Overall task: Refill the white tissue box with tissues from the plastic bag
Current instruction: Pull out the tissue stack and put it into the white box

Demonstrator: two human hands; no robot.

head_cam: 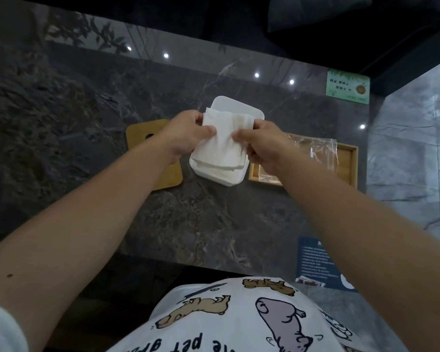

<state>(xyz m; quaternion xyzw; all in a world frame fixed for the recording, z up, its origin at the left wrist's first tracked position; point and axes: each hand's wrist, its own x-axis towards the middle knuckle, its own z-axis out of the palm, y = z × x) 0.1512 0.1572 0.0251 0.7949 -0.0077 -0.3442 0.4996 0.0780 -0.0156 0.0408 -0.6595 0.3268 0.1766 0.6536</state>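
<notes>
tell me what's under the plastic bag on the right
The plastic bag lies on a shallow wooden tray. The tray's base shows faintly through it. The right hand covers the bag's near end, so anything there is hidden.

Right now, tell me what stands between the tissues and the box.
Nothing visible. Both hands, left and right, hold the tissues right over the open box; its wooden lid lies off to the left.

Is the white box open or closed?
Open. The white tissue box has no lid on; tissues sit in its top.
</notes>
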